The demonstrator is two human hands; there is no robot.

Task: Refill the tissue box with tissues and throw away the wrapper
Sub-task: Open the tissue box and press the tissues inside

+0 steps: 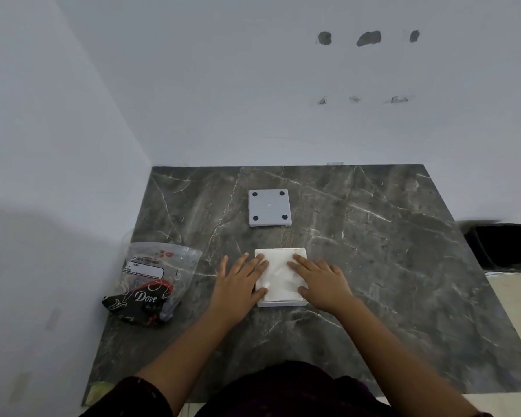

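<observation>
Pressing tissues down into the box, that's the step in hand, by my read. Left to right: wrapper (pixel 151 284) lies at the near left of the table (pixel 388 266), looks empty and crumpled, not yet binned. It reads "Dove" in white script on a black and red part, and "BIG TISSUES" on the clear upper part; the small label lines under that are too fine to read. Left hand (pixel 238 281) lies flat, fingers spread, on the left edge of the tissues (pixel 280 275), gripping nothing. The stack sits in the box (pixel 283 303), near centre, whose rim shows only along the near side. Right hand (pixel 319 281) is likewise flat and open on the right edge. Lid (pixel 269 207), grey with four dark dots, lies apart at the far centre; no writing seen on it. A dark bin (pixel 503 245) stands off the table, far right. Left to do: close the box, bin the wrapper.
</observation>
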